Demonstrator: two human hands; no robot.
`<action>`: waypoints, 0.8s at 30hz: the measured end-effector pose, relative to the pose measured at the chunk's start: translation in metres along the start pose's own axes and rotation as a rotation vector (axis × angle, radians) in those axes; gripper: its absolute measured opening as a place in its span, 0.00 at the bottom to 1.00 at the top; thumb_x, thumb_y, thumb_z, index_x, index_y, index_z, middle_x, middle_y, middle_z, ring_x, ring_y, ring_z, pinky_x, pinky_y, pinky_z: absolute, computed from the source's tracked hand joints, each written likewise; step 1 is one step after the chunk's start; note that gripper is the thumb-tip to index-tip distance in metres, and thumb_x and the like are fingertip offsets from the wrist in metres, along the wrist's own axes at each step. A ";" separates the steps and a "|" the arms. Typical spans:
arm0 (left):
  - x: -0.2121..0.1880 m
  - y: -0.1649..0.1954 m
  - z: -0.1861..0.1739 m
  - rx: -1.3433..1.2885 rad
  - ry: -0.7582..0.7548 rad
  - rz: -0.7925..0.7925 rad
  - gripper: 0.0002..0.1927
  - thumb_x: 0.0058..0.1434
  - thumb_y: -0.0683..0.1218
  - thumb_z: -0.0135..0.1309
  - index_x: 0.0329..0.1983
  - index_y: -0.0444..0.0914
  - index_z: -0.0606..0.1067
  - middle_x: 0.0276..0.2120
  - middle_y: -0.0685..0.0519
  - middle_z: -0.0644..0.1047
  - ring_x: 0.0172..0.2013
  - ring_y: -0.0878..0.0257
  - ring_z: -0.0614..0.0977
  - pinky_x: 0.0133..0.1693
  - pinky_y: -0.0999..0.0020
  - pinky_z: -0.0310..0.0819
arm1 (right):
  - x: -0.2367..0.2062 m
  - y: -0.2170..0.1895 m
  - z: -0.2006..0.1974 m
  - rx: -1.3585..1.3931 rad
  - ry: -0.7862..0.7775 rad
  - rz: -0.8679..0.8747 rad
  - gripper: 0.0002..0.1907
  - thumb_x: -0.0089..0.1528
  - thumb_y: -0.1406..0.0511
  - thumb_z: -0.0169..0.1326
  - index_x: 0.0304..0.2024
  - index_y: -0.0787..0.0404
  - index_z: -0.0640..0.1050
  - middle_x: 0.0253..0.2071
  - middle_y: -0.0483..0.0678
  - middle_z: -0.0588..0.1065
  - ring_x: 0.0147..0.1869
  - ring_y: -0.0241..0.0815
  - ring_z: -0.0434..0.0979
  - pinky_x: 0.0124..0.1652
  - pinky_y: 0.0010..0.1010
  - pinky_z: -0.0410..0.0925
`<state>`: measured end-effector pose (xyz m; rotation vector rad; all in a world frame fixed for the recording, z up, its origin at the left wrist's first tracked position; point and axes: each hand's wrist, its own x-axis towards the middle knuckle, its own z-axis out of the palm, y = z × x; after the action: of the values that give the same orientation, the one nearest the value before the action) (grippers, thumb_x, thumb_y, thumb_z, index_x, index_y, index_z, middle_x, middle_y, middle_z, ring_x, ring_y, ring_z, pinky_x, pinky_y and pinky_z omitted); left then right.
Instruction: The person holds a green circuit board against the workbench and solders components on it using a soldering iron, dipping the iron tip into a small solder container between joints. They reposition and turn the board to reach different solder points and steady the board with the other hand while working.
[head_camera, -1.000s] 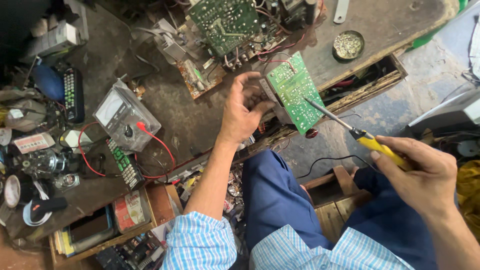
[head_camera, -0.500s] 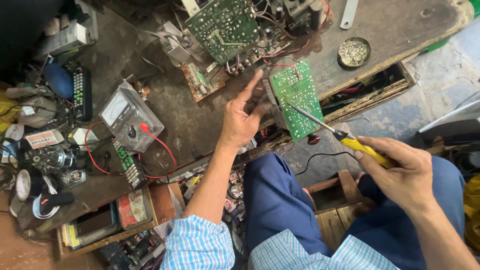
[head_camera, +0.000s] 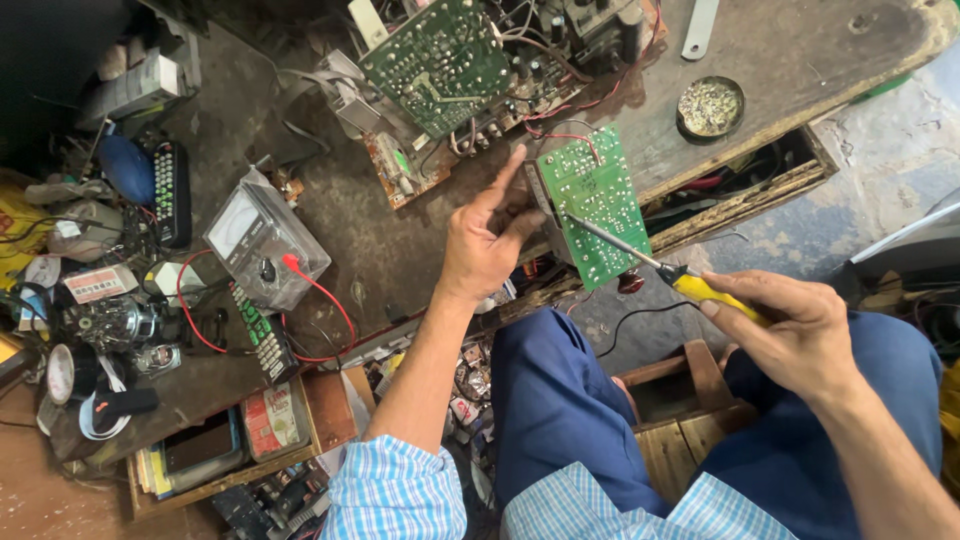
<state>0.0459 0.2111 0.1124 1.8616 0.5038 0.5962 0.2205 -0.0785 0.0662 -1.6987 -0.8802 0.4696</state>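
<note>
My left hand (head_camera: 487, 240) grips the left edge of a small green circuit board (head_camera: 598, 205), holding it tilted over the edge of the workbench, index finger raised. My right hand (head_camera: 795, 330) holds a yellow-handled soldering iron (head_camera: 690, 285); its metal tip rests on the green face of the small board. A red wire runs from the board's top to a larger green circuit board (head_camera: 440, 62) lying on the bench behind it. My blue trousers and checked sleeves fill the lower part of the view.
A grey analogue multimeter (head_camera: 262, 243) with red leads sits left of my left hand. A round tin (head_camera: 710, 105) lies at the back right. A black remote (head_camera: 172, 192), tape rolls and clutter fill the left; an open drawer (head_camera: 215, 450) sits below.
My left hand has shifted on the small board and its index finger has lifted. The soldering iron stays against the board's face. The camera view has drifted slightly.
</note>
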 end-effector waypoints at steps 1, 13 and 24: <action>0.000 0.000 0.000 -0.017 -0.009 0.008 0.36 0.65 0.34 0.61 0.75 0.46 0.65 0.46 0.55 0.84 0.43 0.74 0.81 0.48 0.75 0.79 | 0.001 0.002 0.000 -0.005 -0.005 -0.023 0.16 0.58 0.71 0.65 0.49 0.63 0.83 0.43 0.47 0.83 0.40 0.27 0.79 0.39 0.19 0.71; 0.002 -0.001 0.000 -0.065 -0.038 0.025 0.36 0.66 0.33 0.58 0.75 0.46 0.64 0.49 0.54 0.83 0.47 0.73 0.80 0.52 0.74 0.78 | 0.006 0.007 -0.002 0.048 -0.017 0.016 0.16 0.58 0.71 0.65 0.50 0.62 0.83 0.41 0.46 0.83 0.35 0.26 0.75 0.35 0.17 0.68; 0.002 -0.005 -0.001 -0.029 -0.035 0.019 0.36 0.66 0.33 0.58 0.75 0.47 0.65 0.46 0.56 0.82 0.44 0.74 0.80 0.49 0.76 0.78 | 0.003 0.000 -0.008 0.011 0.053 -0.105 0.15 0.60 0.71 0.64 0.50 0.63 0.82 0.43 0.48 0.82 0.41 0.29 0.81 0.43 0.19 0.72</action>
<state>0.0466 0.2146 0.1087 1.8485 0.4525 0.5798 0.2282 -0.0818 0.0691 -1.6392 -0.9216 0.3563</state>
